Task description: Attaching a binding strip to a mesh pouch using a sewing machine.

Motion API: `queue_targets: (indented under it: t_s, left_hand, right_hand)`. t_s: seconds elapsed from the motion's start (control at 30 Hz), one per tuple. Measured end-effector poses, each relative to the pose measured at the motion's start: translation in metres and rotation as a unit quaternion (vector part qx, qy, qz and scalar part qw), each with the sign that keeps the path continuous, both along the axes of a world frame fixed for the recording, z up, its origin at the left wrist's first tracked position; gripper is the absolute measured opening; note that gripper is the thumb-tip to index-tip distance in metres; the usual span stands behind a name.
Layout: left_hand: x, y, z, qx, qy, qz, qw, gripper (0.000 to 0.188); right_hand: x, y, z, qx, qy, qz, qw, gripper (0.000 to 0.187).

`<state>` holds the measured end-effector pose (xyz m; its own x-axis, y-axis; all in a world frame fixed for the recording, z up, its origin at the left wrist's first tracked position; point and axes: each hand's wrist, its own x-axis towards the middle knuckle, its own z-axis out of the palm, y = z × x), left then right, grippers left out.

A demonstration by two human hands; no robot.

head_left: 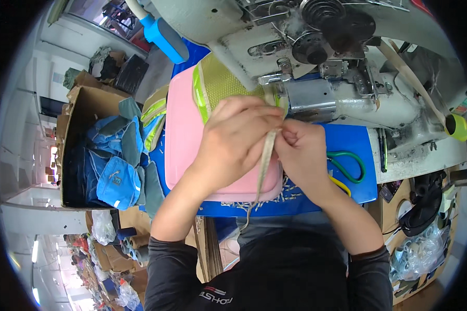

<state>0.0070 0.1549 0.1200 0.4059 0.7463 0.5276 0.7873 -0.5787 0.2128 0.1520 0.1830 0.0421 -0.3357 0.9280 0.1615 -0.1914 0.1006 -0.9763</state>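
Note:
In front of the sewing machine (311, 98), my two hands meet close to its needle area. My right hand (303, 158) is closed, its thumb and forefinger pinching a narrow beige tape (264, 165). The loose end of the tape trails down past the board's near edge toward my lap. My left hand (231, 142) lies over a yellow-green mesh fabric piece (225, 78), fingers bent together beside the right fingertips. What those left fingers grip is hidden. Beneath is a pink board (181, 135). The mesh piece has a bright lime and beige edge.
Left stands a cardboard box (70, 150) with blue and grey fabric pieces (118, 179). Green-handled scissors (355, 168) rest right on the blue tabletop (316, 205), where thread scraps lie along the near edge. A beige strip (410, 72) runs through a yellow-green ring (456, 127).

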Motion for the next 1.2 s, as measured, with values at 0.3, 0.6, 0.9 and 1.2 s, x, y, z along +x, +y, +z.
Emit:
queue_targets:
  t_s: [0.3, 0.6, 0.9, 1.2]
  left_hand:
    - [0.014, -0.016, 0.007, 0.067, 0.079, -0.018, 0.994, 0.028]
    - [0.006, -0.017, 0.011, 0.008, 0.022, 0.002, 1.000, 0.026]
    - [0.026, -0.024, 0.004, 0.039, 0.022, 0.020, 0.999, 0.024]
    - [0.031, -0.030, -0.008, 0.098, 0.034, 0.034, 0.994, 0.029]
  right_hand:
    - [0.017, 0.006, 0.010, 0.005, -0.002, -0.007, 1.000, 0.011]
    - [0.022, 0.003, 0.015, -0.021, -0.040, -0.033, 0.998, 0.010]
    - [0.026, 0.009, 0.014, 0.010, -0.012, -0.026, 1.000, 0.012]
    - [0.044, -0.002, 0.016, -0.017, -0.107, 0.027, 0.994, 0.012]
